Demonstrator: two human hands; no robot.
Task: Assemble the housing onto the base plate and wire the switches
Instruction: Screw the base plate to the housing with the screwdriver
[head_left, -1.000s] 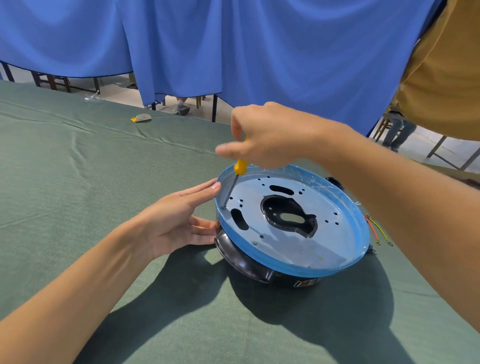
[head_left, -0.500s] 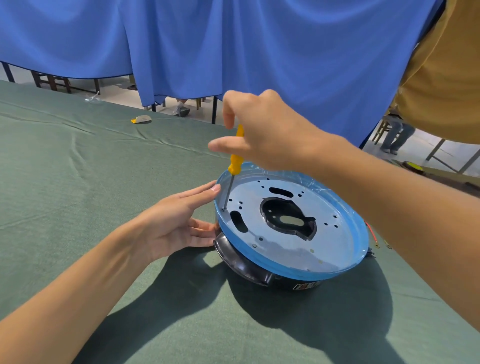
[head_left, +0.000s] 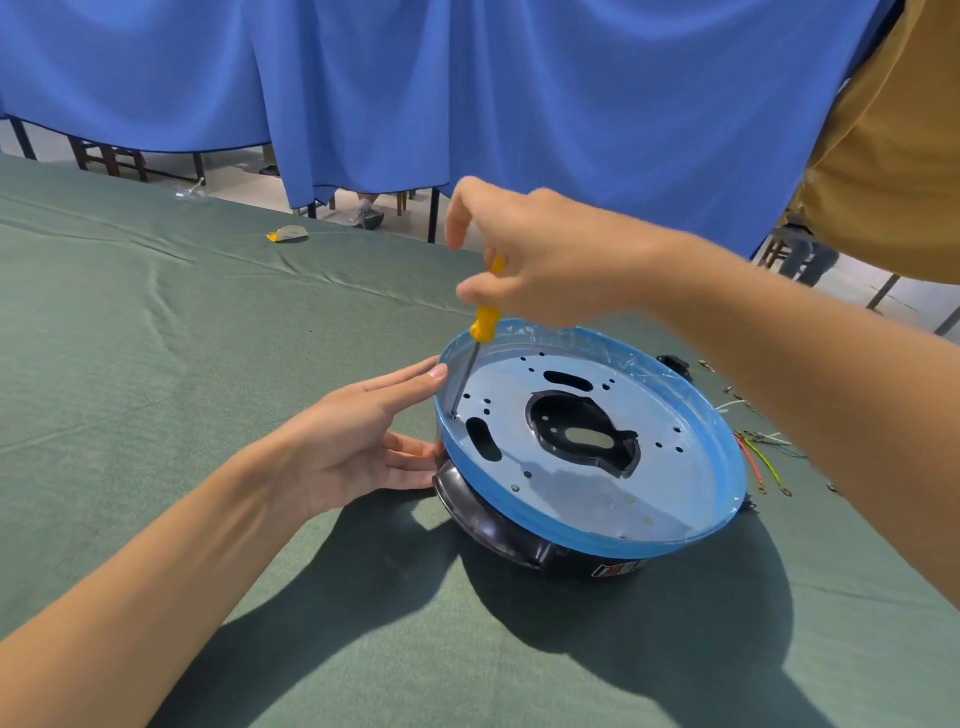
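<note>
Your right hand (head_left: 540, 260) has its fingers curled round the yellow handle of the screwdriver (head_left: 482, 323), thumb and forefinger pinching it high up. The shaft leans down to a small hole at the left edge of the plate (head_left: 597, 499). Your left hand (head_left: 363, 441) lies with straight fingers, close together, pressed against the plate's rim and the side of the black housing (head_left: 493, 525) under it. The plate sits on top of the housing, and both rest on the green table (head_left: 208, 338), tipped a little toward you.

The likeliest trouble is the tip jumping out of the screw. The shaft is tilted, not square to the plate, and your grip is far up the handle, so any sideways push could make it slip, scratch the metal or chew the screw head. I cannot see the screw itself, so check that it is seated. Your left forefinger lies just beside that hole, right where a slipped tip would land.

The housing looks rounded underneath, so hard pressure at the edge may rock it and shift the holes out of line. The blue film (head_left: 587, 535) on the rim could get caught under a screw. The wires (head_left: 758, 457) lie loose on the cloth near your right forearm and could be swept away
</note>
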